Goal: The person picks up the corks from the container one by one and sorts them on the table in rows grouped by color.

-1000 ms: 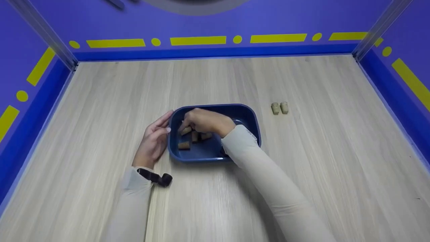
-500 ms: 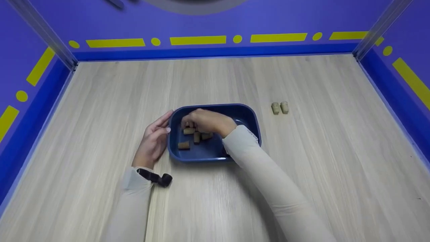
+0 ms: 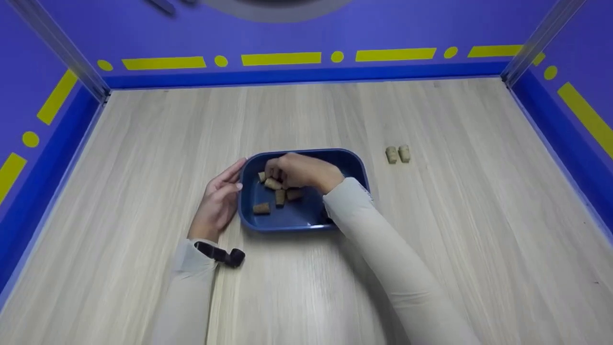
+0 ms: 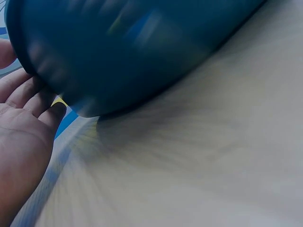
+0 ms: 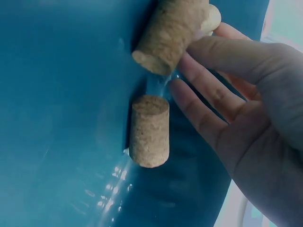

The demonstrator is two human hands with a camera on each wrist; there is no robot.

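A dark blue tub (image 3: 282,227) holds several tapered corks, among them one lying alone near its front left (image 3: 262,208). My left hand (image 3: 215,206) rests at the tub's left wall, its fingers (image 4: 28,92) extended along the outside and the thumb near the rim. My right hand (image 3: 304,172) is inside the tub over the corks. In the right wrist view its thumb touches a tilted cork (image 5: 168,35), and a pale rounded end (image 5: 211,20) shows beside the index finger; whether either is pinched is unclear. Another cork (image 5: 150,132) lies just below those fingers.
Two paler corks (image 3: 398,154) lie side by side on the wooden table (image 3: 459,215), right of the tub. Blue and purple panels (image 3: 287,36) with yellow marks bound the table at the back and sides. A black strap (image 3: 220,253) circles the left wrist.
My right hand has shifted slightly to the right inside the tub. The corks under its fingers have moved, and another cork now shows at the left. My left hand has stayed put.
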